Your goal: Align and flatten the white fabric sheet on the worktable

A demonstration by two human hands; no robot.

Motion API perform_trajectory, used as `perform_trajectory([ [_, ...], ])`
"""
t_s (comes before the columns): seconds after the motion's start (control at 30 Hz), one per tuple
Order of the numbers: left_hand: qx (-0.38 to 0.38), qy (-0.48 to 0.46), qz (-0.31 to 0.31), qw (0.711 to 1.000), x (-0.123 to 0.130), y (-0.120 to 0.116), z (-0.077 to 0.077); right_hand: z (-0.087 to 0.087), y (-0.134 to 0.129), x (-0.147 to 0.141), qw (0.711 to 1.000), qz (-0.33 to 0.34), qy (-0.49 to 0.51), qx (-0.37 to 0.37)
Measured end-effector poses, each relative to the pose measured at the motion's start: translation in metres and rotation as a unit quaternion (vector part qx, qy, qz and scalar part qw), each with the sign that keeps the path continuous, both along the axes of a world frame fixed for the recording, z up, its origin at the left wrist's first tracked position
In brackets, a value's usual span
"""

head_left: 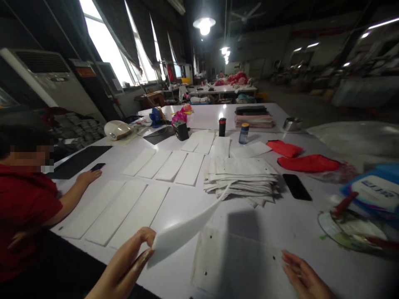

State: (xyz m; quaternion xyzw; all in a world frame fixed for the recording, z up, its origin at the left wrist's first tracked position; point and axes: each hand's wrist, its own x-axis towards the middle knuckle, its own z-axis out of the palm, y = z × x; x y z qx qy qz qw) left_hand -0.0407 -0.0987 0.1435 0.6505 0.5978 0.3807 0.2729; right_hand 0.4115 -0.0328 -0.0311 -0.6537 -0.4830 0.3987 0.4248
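Note:
My left hand [131,259] is closed, pinching one end of a thin white strip [183,230] between thumb and fingers. The strip curves up off the table, its far end reaching the stack of white fabric pieces [240,176]. In front of me a white fabric piece [215,259] with several dark dots lies flat, partly in shadow. My right hand [304,272] is at that piece's right edge, fingers stretched out and apart, holding nothing; whether the fingertips touch the edge is hard to tell.
White strips [141,216] lie in rows to the left. A person [25,199] sits there, one hand near a phone [98,167]. Right of the stack are another phone [296,187], red cloth bundles [308,162] and a blue package [374,191]. Two bottles [244,133] stand behind.

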Motion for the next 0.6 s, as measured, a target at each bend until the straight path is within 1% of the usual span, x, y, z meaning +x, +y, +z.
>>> perform_trajectory([
  [0.07, -0.063, -0.081, -0.025, 0.994, 0.016, 0.013, -0.008, 0.005, 0.010, -0.003, 0.999, -0.017, 0.037, 0.003],
  [0.13, -0.114, -0.147, -0.039, 0.982, 0.032, 0.030, -0.024, 0.010, 0.016, -0.002, 0.997, -0.017, 0.076, -0.011],
  [0.2, -0.145, -0.214, -0.034, 0.965, 0.047, 0.047, -0.045, 0.012, 0.016, 0.000, 0.994, -0.027, 0.097, -0.034],
  [0.27, -0.186, -0.294, -0.028, 0.937, 0.061, 0.061, -0.069, 0.011, 0.012, 0.005, 0.993, -0.054, 0.082, -0.060],
  [0.33, -0.238, -0.358, -0.013, 0.903, 0.071, 0.070, -0.095, 0.005, 0.006, 0.012, 0.993, -0.079, 0.047, -0.071],
  [0.37, -0.260, -0.371, 0.003, 0.891, 0.076, 0.073, -0.109, 0.001, 0.003, 0.017, 0.993, -0.083, 0.031, -0.075],
  [0.4, -0.277, -0.368, 0.027, 0.887, 0.079, 0.076, -0.123, -0.005, 0.000, 0.021, 0.994, -0.079, 0.019, -0.078],
  [0.43, -0.287, -0.352, 0.057, 0.889, 0.082, 0.078, -0.137, -0.012, -0.002, 0.025, 0.994, -0.070, 0.011, -0.080],
  [0.5, -0.296, -0.297, 0.113, 0.901, 0.086, 0.082, -0.166, -0.027, -0.005, 0.033, 0.995, -0.049, 0.005, -0.091],
  [0.57, -0.284, -0.239, 0.142, 0.917, 0.089, 0.083, -0.190, -0.042, -0.006, 0.036, 0.994, -0.042, 0.003, -0.098],
  [0.6, -0.273, -0.216, 0.146, 0.926, 0.090, 0.083, -0.199, -0.048, -0.007, 0.037, 0.994, -0.046, -0.003, -0.095],
])
